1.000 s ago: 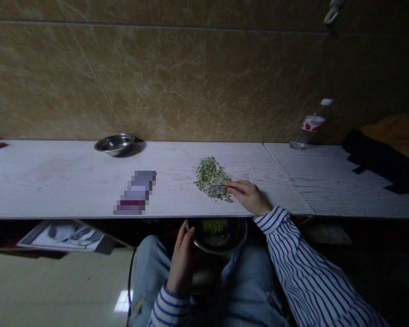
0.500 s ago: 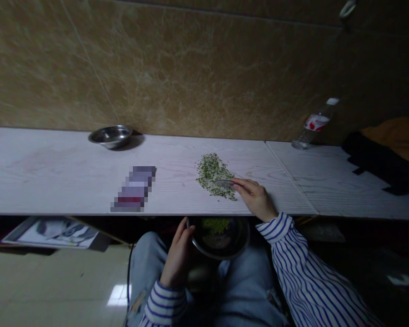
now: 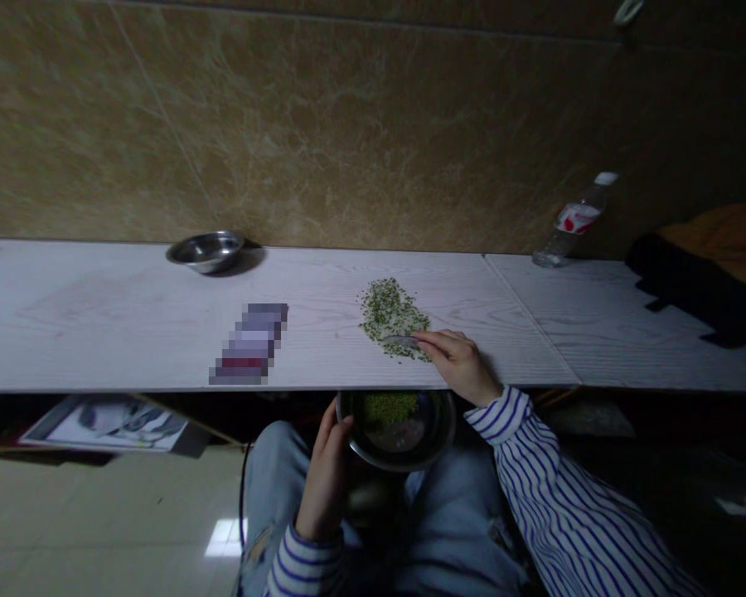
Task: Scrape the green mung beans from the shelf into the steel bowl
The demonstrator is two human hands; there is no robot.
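Small green beans (image 3: 386, 307), like mung beans, lie scattered on the white wood-grain table (image 3: 323, 348). My right hand (image 3: 463, 365) pinches a thin, flat grey tool (image 3: 399, 340), its exact kind unclear, held low over the near side of the beans. Just below the table's front edge, my left hand (image 3: 328, 473) grips the left rim of a metal bowl (image 3: 398, 466), thumb on the rim and fingers mostly hidden beneath. More green beans (image 3: 390, 407) sit inside this bowl, toward its far side.
A second metal bowl (image 3: 206, 253) stands near the wall at left. A blurred-out flat object (image 3: 250, 344) lies in front of it. At right are a clear plastic bottle (image 3: 570, 222) and dark and orange cloth (image 3: 714, 265). An open drawer (image 3: 108, 423) shows under the table.
My right hand has drawn the grey tool slightly left and toward the front edge. The bowl in my left hand shows a little more of its beans. The view has shifted slightly.
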